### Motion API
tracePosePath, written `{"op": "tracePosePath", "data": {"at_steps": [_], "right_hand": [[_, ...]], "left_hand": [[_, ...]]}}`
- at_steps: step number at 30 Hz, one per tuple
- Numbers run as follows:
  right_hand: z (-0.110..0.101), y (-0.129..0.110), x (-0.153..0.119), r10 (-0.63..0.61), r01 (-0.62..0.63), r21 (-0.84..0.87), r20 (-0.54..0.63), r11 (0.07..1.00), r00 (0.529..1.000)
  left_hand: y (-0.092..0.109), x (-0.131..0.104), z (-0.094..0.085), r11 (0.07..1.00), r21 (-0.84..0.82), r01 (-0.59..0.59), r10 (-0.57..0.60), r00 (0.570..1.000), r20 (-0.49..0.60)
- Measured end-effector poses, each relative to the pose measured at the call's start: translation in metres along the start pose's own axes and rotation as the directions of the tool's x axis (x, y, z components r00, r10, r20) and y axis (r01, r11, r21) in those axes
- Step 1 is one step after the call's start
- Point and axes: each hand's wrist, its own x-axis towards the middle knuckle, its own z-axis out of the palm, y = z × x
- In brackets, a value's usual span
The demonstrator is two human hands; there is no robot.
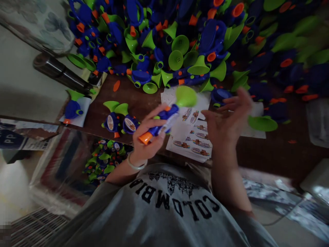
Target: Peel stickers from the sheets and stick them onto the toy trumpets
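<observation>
My left hand (147,135) is wrapped around a toy horn (164,120), its fingers and thumb closed on the blue body; the lime-green bell tips up and away from me toward the right, and the orange mouthpiece pokes out at the palm end. A pale bangle (137,163) circles that wrist. My right hand (226,120) is raised and blurred, well apart from the horn, thumb and fingers spread; whether anything small clings to the fingertips I cannot tell. Between my hands, on the dark brown table (144,99), lies a stack of sticker sheets (190,137) printed with little brown and rainbow pictures. Just left of my left hand two labelled horns (120,118) lie side by side, green bells pointing away from me, an oval label on each. An orange disc (116,85) lies beyond them. Just right of my right hand there is a green bell (262,123), partly over white paper (253,133). Past both hands, a big heap of blue, green and orange horns (177,51) stretches across the table. Farther left of my left hand, one more horn (72,109) rests on white paper near a dark flask (60,72). Below and left of that hand, more horns (105,159) fill a space lower than the tabletop.
</observation>
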Motion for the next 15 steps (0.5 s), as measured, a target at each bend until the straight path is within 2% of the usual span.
{"op": "tracePosePath", "data": {"at_steps": [2,4,6,8,9,11,13,15], "right_hand": [[0.008,0.016,0.004,0.013,0.015,-0.161,0.173,0.987,0.985],[0.017,0.025,0.005,0.07,0.042,-0.315,0.337,0.948,0.939],[0.025,0.029,0.006,0.144,0.057,-0.412,0.441,0.909,0.886],[0.031,0.03,0.007,0.186,0.071,-0.461,0.487,0.884,0.854],[0.033,0.031,0.008,0.195,0.08,-0.474,0.502,0.877,0.842],[0.035,0.032,0.012,0.196,0.103,-0.484,0.529,0.869,0.825],[0.037,0.033,0.016,0.188,0.117,-0.485,0.534,0.867,0.824],[0.037,0.037,0.02,0.177,0.093,-0.473,0.495,0.876,0.851]], "left_hand": [[-0.008,-0.002,-0.031,0.937,0.347,-0.034,0.044,0.999,-0.021],[-0.019,-0.006,-0.062,0.778,0.625,-0.06,0.033,0.998,0.055],[-0.029,-0.012,-0.089,0.601,0.797,-0.057,-0.097,0.985,0.144],[-0.035,-0.019,-0.107,0.465,0.883,-0.06,-0.285,0.934,0.213],[-0.036,-0.021,-0.113,0.425,0.902,-0.071,-0.364,0.899,0.242],[-0.037,-0.025,-0.12,0.4,0.912,-0.095,-0.444,0.85,0.283],[-0.037,-0.025,-0.119,0.41,0.906,-0.105,-0.442,0.846,0.298],[-0.038,-0.022,-0.112,0.436,0.894,-0.104,-0.402,0.866,0.296]]}}
